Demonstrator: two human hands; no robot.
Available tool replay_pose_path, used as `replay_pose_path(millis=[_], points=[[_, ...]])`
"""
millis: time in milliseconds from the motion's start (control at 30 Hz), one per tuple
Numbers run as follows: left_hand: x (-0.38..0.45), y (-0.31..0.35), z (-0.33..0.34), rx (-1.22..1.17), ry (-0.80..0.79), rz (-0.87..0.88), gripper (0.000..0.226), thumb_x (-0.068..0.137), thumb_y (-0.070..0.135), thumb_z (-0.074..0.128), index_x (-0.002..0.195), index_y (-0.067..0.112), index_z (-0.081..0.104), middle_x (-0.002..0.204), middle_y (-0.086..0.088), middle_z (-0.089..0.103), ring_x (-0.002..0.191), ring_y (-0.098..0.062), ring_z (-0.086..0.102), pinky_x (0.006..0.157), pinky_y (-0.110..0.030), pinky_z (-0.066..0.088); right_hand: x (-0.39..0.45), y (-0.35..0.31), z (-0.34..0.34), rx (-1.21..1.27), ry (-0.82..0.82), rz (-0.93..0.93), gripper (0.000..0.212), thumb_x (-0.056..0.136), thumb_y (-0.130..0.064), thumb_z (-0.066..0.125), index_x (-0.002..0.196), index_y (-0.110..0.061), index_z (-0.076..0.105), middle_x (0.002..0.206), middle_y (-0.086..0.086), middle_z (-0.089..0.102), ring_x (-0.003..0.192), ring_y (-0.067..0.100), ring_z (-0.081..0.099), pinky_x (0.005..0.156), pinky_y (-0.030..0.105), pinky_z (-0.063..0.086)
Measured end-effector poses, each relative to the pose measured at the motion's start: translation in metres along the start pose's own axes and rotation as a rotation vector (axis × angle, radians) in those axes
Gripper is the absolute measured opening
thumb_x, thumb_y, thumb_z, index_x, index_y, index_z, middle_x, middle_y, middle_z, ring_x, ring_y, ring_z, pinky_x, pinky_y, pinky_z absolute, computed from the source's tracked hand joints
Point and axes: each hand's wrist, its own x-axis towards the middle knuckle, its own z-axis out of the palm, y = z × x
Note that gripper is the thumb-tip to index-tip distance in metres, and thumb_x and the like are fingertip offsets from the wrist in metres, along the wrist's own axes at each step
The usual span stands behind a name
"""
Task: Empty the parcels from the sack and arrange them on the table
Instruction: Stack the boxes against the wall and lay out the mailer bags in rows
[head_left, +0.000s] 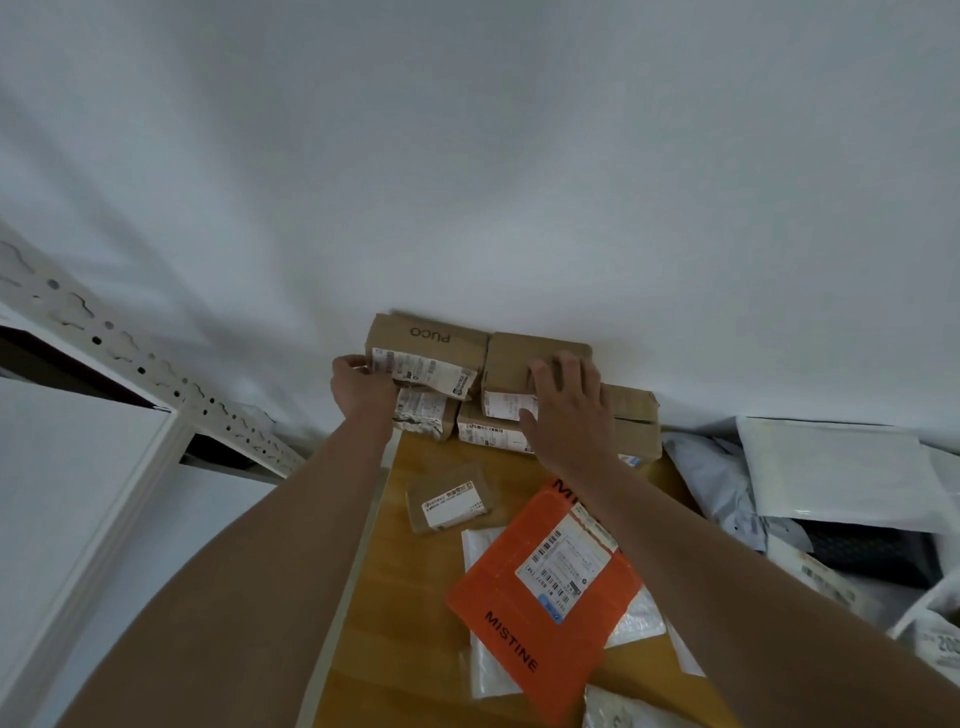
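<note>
Cardboard parcels stand stacked against a white wall (519, 182) at the far edge of a wooden table (410, 597). The top-left box, marked PUCO (423, 351), sits beside a plain brown box (519, 364), with three more boxes beneath them: a small taped one (423, 415), a labelled one (488, 431) and a larger one (636, 421) to the right of the PUCO box.

The person's left hand (358, 387) grips the left end of the PUCO box, fingers curled round its edge. The right hand (569, 410) lies flat with fingers spread on the plain brown box, pressing rather than clutching.

Nearer the camera than the PUCO box, a small flat brown packet (449, 504) rests alone on the table, and an orange MISTINE mailer (524, 618) lies over clear plastic bags (488, 670). Far right of the PUCO box, grey and white poly mailers (831, 478) are heaped. To its left stands a white perforated shelf frame (130, 353).
</note>
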Motion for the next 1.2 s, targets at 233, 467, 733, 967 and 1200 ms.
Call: replay_pose_path(millis=[233,467,733,967,1200], points=[[-0.014,-0.001,0.013,0.210,-0.138,0.021,0.046,0.086,0.016,0.058,0.132,0.013,0.049,0.128,-0.012,0.049,0.105,-0.031,0.056,0.086,-0.044,0.054,0.000,0.009,0.002,-0.018,0.021,0.002,0.054,0.090,-0.040,0.061,0.137,-0.021,0.042,0.143,0.011,0.037,0.136,0.035,0.031,0.106,0.047,0.039],[-0.027,0.000,0.009,0.200,-0.183,0.177,0.097,0.079,0.023,0.077,0.152,0.020,0.014,0.145,-0.011,0.027,0.131,-0.034,0.037,0.105,-0.051,0.041,-0.003,0.002,0.009,-0.017,0.049,0.011,0.059,0.088,-0.037,0.059,0.141,-0.018,0.042,0.147,0.013,0.037,0.141,0.037,0.027,0.110,0.051,0.034],[-0.034,0.003,0.009,0.169,-0.189,0.138,0.092,0.081,0.018,0.077,0.150,0.018,0.017,0.143,-0.013,0.032,0.125,-0.035,0.046,0.096,-0.047,0.046,-0.008,-0.001,0.008,0.016,0.029,-0.034,0.073,0.087,-0.037,0.055,0.152,-0.021,0.026,0.161,0.011,0.020,0.150,0.035,0.006,0.116,0.056,0.004],[-0.048,-0.001,-0.001,0.170,-0.146,0.106,0.086,0.087,0.018,0.069,0.153,0.016,0.014,0.151,-0.013,0.025,0.130,-0.030,0.044,0.098,-0.042,0.043,-0.022,-0.006,0.012,0.080,0.350,-0.203,0.047,0.084,-0.024,0.049,0.129,-0.013,0.049,0.130,0.013,0.053,0.123,0.031,0.046,0.097,0.046,0.039],[-0.069,-0.080,-0.018,0.371,-0.192,-0.164,0.046,0.090,0.032,0.055,0.132,0.013,0.048,0.133,-0.012,0.049,0.110,-0.030,0.055,0.093,-0.045,0.050,-0.072,-0.024,0.067,0.235,-0.190,-0.168,0.024,0.091,-0.029,0.047,0.110,-0.017,0.056,0.097,0.001,0.058,0.088,0.019,0.054,0.074,0.038,0.051]])
